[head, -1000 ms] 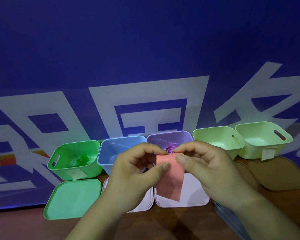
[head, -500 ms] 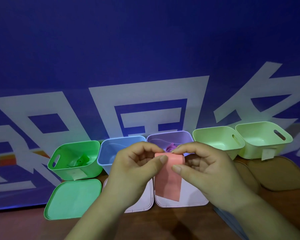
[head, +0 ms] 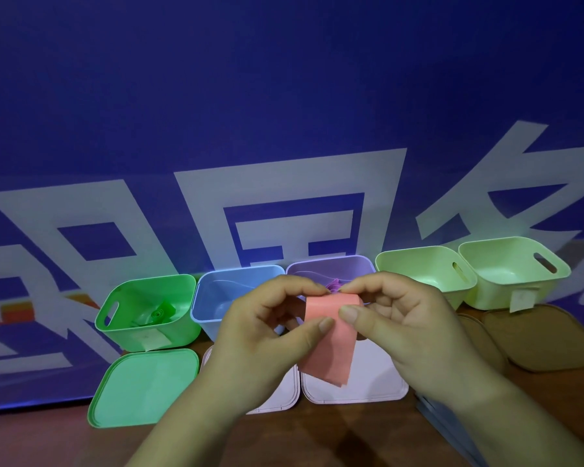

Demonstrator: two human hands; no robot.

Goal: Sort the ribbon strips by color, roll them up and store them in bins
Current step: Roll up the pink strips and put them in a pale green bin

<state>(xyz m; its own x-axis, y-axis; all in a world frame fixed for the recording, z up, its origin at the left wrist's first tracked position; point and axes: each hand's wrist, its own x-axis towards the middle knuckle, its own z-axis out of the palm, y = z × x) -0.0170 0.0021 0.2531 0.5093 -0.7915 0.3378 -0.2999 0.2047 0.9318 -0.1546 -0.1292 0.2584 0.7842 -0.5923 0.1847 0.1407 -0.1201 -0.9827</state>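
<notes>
Head view, lower centre: left hand (head: 257,335) and right hand (head: 408,328), each thumb and forefinger pinching the curled top end of 1 pink ribbon strip (head: 331,352), tail hanging free, presumably to start the roll. Beyond: green lid (head: 142,385) flat on the table (head: 317,439). Mid-frame: row of 5 open bins (head: 486,291); green bin (head: 182,326) holds green ribbon (head: 159,313), apparently colour-matched storage.

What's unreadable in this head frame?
All head view.
1. purple bin contents: mostly behind left hand and right hand.
2. ribbon top, how far rolled: fingers cover it.
3. green bin label: text too small.
4. grey stack: under right forearm, cut by frame edge.
</notes>
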